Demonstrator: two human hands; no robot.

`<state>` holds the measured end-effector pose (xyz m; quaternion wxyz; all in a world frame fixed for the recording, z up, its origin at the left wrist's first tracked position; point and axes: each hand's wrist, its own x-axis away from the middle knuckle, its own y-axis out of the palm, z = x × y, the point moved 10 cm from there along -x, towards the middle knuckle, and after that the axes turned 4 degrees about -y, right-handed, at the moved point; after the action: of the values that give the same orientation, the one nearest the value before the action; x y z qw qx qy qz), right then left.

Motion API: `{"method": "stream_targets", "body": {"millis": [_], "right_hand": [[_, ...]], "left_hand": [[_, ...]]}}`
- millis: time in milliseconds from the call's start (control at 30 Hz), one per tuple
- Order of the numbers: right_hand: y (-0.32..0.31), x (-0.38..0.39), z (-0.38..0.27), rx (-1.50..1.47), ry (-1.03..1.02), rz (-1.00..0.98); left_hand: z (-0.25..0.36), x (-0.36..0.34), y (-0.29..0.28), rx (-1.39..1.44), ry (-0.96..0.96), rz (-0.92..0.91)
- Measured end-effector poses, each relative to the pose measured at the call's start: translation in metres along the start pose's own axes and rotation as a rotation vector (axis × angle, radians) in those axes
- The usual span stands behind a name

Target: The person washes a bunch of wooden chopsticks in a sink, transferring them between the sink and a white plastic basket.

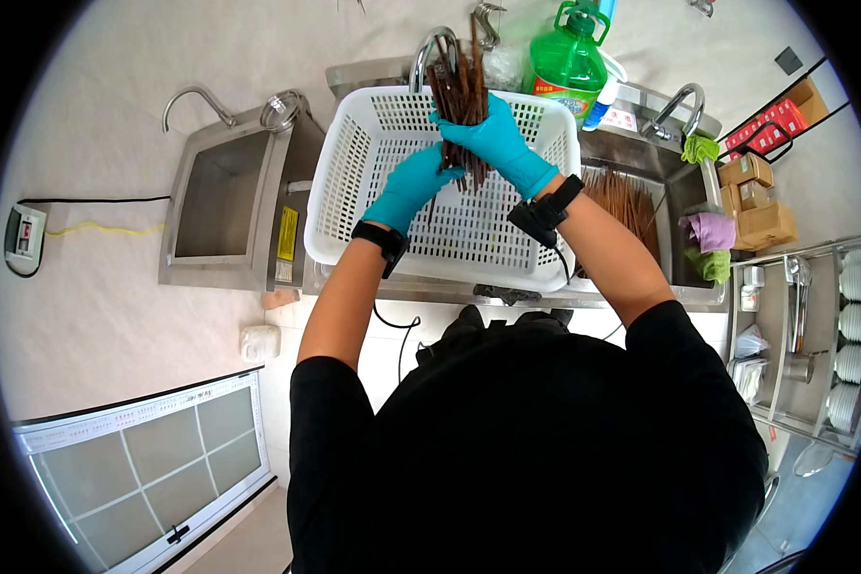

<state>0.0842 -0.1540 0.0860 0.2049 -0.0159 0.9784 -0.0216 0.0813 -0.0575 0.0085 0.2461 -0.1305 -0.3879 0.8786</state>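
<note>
A bundle of thin dark-brown sticks, which look like chopsticks (464,91), stands roughly upright above a white slotted plastic basket (354,225). My right hand (496,143), in a teal glove, is wrapped round the bundle's middle from the right. Lower down, my left hand (411,187), gloved alike, has its fingers closed at the bundle's lower end. A few stick ends poke out below the hands, at uneven lengths. Beneath them the basket floor shows bare slots. More reddish-brown chopsticks (627,206) lie in the steel sink (679,177) on the right, partly behind my right forearm.
Behind the basket rise a curved faucet (433,48) and a large green jug (566,67). Cloths (710,232) hang over the right sink's edge. At far left stands a steel basin (222,201). Cardboard boxes (761,215) and a dish rack (804,330) are on the right.
</note>
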Motion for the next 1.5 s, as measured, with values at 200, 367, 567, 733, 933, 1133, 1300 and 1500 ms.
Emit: {"method": "stream_targets", "body": {"millis": [200,367,567,733,933,1133,1300,1500], "right_hand": [[0.01,0.005,0.01,0.161,0.016,-0.035],[0.013,0.017,0.033,0.04,0.095,0.01],[0.026,0.043,0.081,-0.067,0.237,-0.053],[0.023,0.047,0.098,-0.066,0.233,-0.002],[0.017,0.046,0.092,0.014,0.27,0.041],[0.001,0.046,0.082,-0.344,0.488,0.096],[-0.013,0.061,0.132,-0.349,0.682,0.171],[0.007,0.06,0.146,0.553,0.257,-0.672]], "left_hand": [[-0.03,-0.007,0.019,0.178,-0.024,0.046],[-0.034,0.002,0.027,0.163,-0.091,-0.061],[-0.056,0.008,0.036,0.014,0.033,0.01],[-0.026,0.007,0.035,0.216,-0.027,-0.066],[-0.038,0.002,0.045,0.292,-0.001,-0.039],[-0.037,0.014,0.038,0.093,-0.144,-0.119],[-0.034,0.018,0.031,0.102,-0.207,-0.168],[-0.07,0.023,0.017,0.181,-0.291,-0.061]]}}
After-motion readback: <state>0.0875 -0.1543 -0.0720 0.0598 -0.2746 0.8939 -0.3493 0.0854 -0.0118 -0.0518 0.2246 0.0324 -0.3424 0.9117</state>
